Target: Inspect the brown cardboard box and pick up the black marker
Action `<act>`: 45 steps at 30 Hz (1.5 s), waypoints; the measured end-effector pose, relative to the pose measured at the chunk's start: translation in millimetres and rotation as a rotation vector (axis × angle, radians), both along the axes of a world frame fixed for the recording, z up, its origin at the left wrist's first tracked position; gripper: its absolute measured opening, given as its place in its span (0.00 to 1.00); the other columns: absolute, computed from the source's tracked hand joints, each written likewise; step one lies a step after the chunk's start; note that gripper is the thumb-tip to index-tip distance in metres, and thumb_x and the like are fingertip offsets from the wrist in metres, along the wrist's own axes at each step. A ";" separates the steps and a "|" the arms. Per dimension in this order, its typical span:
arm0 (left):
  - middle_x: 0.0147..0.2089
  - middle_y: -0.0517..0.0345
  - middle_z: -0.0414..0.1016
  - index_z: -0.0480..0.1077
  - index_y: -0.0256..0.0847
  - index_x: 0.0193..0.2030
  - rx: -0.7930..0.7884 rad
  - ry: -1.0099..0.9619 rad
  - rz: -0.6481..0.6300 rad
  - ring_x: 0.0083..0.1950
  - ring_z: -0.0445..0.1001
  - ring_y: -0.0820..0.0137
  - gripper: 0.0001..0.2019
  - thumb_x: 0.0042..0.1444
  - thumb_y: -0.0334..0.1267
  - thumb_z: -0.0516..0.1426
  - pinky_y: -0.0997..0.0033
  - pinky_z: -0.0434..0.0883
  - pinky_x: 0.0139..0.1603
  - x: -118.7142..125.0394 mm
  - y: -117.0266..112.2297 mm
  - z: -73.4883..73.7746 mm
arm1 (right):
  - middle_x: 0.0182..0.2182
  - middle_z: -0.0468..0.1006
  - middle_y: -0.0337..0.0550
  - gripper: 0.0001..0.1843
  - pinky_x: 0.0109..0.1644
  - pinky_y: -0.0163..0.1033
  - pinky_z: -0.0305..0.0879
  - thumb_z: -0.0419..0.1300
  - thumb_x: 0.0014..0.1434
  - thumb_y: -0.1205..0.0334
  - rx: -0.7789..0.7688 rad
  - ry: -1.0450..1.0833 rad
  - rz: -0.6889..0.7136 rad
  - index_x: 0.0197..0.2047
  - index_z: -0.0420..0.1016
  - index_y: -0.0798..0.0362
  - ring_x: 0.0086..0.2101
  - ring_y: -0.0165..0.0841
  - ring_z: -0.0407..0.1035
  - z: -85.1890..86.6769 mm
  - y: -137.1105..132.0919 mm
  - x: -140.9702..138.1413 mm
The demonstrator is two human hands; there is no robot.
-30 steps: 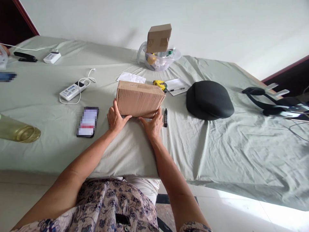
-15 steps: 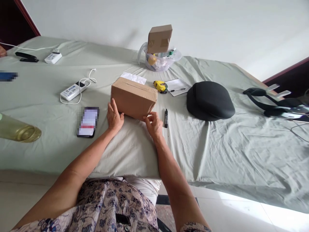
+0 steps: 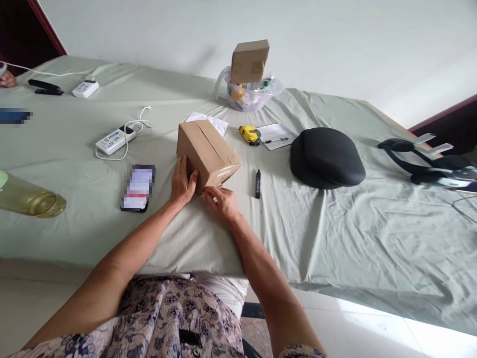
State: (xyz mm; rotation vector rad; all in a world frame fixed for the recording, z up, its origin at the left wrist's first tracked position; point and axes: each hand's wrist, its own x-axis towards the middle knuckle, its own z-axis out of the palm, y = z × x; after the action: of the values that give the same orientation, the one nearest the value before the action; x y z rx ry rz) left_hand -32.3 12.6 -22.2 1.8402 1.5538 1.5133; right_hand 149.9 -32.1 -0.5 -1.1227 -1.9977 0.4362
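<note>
**Item.** Cardboard box [image 3: 206,154], taped shut, is sitting centre-front on the worktop [image 3: 335,223], at 12 o'clock from the person. Its long axis is running approx. 11-to-5 o'clock, and the near end face is pointing back at the person. Cannot tell whether the base is lying fully flat.

**Hands.** Both are working at the box's near end; neither is released.
- L hand [image 3: 183,183] is cupping the near-left side at approx. 7 o'clock of the box, thumb up against the cardboard.
- R hand [image 3: 219,201] is at 5–6 o'clock, fingertips curled and pinching the lower edge of the end face.
- R hand is sitting lower and closer to the body, while L hand is covering more box surface.
- The far end at 11 o'clock is lying free of both hands.

**Surrounds, by clock from the box.**
- 9: phone [image 3: 137,188], near L hand, not touching.
- 3: black marker [image 3: 257,183], near but apart. Black domed pad [image 3: 327,158] is further out.
- 12: white paper [image 3: 206,122], partly hidden behind the far end.
- 1–2: yellow tape measure [image 3: 248,133] and notepad [image 3: 276,135] w/ pen.
- 10: white power pack [image 3: 115,140] w/ cable.
- 12–1, far back: clear bowl [image 3: 253,94] w/ a small box [image 3: 249,61] on top.
- 8–9, left edge: bottle [image 3: 32,198].
- 3, far right: headset [image 3: 428,159].
- 10, far left: another person's hand [image 3: 7,79], well apart.
</note>
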 end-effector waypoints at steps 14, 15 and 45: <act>0.81 0.34 0.46 0.48 0.46 0.79 0.238 0.113 -0.220 0.82 0.49 0.46 0.41 0.68 0.67 0.49 0.39 0.55 0.79 8.8 -16.4 15.0 | 0.42 0.76 0.49 0.23 0.53 0.55 0.73 0.56 0.67 0.41 0.548 0.240 -0.584 0.54 0.71 0.50 0.44 0.41 0.74 9.5 5.9 26.6; 0.81 0.33 0.46 0.47 0.45 0.79 0.271 0.130 -0.227 0.82 0.50 0.46 0.40 0.68 0.65 0.50 0.39 0.56 0.78 10.0 -17.3 14.8 | 0.47 0.75 0.52 0.27 0.57 0.58 0.72 0.56 0.67 0.39 0.568 0.215 -0.581 0.58 0.69 0.50 0.49 0.44 0.74 9.7 6.7 27.2; 0.73 0.36 0.64 0.51 0.43 0.76 0.367 0.155 -0.329 0.75 0.66 0.54 0.30 0.73 0.48 0.52 0.52 0.74 0.69 17.1 -24.8 17.8 | 0.45 0.78 0.43 0.07 0.55 0.48 0.74 0.59 0.70 0.55 0.492 0.611 -0.432 0.46 0.77 0.47 0.48 0.35 0.75 12.5 15.3 28.2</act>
State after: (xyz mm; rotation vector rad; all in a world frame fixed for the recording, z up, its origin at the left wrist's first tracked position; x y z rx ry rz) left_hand -15.2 -12.2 -4.4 2.3259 1.0038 1.6046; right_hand 178.1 -16.7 12.0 -0.9229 -1.1937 0.0357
